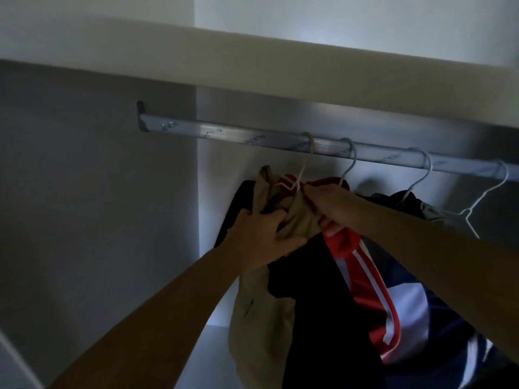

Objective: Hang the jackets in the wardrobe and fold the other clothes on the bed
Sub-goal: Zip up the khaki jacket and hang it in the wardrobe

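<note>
Inside the wardrobe a metal rail (pixel 238 137) runs from left to right under a shelf. A beige jacket (pixel 261 307) hangs from a pale wire hanger (pixel 304 161) hooked over the rail. My left hand (pixel 261 237) grips the beige fabric near its collar. My right hand (pixel 330 204) pinches the jacket's top at the hanger's neck. Right behind it hangs a red, white and navy jacket (pixel 373 299) on a second hanger (pixel 349 161), touching the beige one.
Further right on the rail hang a dark garment (pixel 412 203) on a wire hanger and one bare wire hanger (pixel 483 203). A white shelf (pixel 252 66) sits just above the rail. The wardrobe's left wall (pixel 98 192) and floor (pixel 213 349) are in view.
</note>
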A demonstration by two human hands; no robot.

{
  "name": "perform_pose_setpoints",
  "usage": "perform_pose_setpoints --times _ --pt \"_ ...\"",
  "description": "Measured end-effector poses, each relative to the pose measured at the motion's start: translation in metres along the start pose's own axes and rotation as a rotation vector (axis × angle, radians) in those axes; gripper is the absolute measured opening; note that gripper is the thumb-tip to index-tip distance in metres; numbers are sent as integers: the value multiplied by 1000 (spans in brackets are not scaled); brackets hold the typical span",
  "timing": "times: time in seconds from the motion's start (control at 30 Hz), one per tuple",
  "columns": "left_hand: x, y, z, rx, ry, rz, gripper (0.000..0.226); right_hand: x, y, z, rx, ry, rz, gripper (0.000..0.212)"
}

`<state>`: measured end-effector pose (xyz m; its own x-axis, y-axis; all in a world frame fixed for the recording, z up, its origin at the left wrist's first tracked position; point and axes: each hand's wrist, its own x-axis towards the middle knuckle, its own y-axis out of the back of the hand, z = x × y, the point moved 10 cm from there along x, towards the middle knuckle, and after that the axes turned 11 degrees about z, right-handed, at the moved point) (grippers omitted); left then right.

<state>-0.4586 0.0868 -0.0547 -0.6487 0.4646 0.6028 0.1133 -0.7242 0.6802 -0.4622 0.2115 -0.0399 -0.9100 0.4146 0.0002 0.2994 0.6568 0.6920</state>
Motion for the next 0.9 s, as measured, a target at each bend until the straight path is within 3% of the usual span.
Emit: perform_pose_setpoints --times 0.17,0.27,0.33,0.43,0.53,0.63,0.7,0.77,0.9 --pt "-10 25 27 108 -223 160 20 18 -41 6 383 -327 -268 29" --pt "-18 25 35 89 -286 107 12 22 -50 9 335 -342 -347 39" --pt "-20 29 43 25 -316 106 19 25 -55 10 290 -328 -398 51" --pt "-23 35 52 9 -393 89 21 27 -65 8 344 -305 -457 43" --pt "-26 33 45 -62 -338 23 6 31 -64 15 364 -318 -398 30" --pt "-17 26 30 -99 -93 20 19 37 -56 19 187 -251 -299 24" --pt "-9 25 22 -66 21 23 21 41 -51 18 156 -213 -205 33" --pt "-5 28 26 -53 -4 40 18 44 -50 23 279 -244 -120 40" --pt "-14 35 36 -198 -67 58 12 41 -39 41 734 -410 -30 28"
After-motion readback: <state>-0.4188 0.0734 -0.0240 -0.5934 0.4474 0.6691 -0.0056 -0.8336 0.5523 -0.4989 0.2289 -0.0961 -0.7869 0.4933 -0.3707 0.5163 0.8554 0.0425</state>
